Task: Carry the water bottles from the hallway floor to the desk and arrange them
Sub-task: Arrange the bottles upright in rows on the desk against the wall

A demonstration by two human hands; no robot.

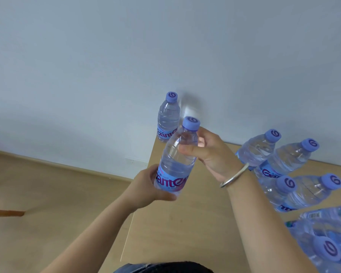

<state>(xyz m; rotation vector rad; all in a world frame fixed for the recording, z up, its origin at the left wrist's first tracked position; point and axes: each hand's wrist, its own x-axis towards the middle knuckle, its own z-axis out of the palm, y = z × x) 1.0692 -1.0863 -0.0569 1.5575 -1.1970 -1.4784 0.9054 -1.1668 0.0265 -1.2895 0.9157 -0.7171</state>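
**Both hands held one bottle above the surface**

The held bottle [178, 158] was clear ribbed plastic, full of water, with a lilac-blue screw cap bearing a dark purple swirl on top. A blue label wrapped its lower half, printed with large purple letters edged in white; only "ante" could be read, the rest hidden by fingers and the curve of the bottle. It was tilted, cap leaning far and right, in the air above the left edge of the pale wooden surface [195, 223].

The left hand [146, 188] curled round the bottle's base, fingers wrapped under the label. The right hand [207, 152], a silver bangle [234, 176] on its wrist, gripped the shoulder just below the cap, thumb across the near side.

A second bottle [168, 117] of the same kind stood upright at the surface's far left corner, close to the white wall [106, 66], its label showing "ante" too. To the right a cluster of bottles [283, 166] with matching swirl caps stood on the surface, partial purple letters visible on their blue labels. At the near right lay a shrink-wrapped pack [327, 239] of more bottles, with a small barcode sticker too blurred to read.

A wooden floor [47, 184] lay to the left
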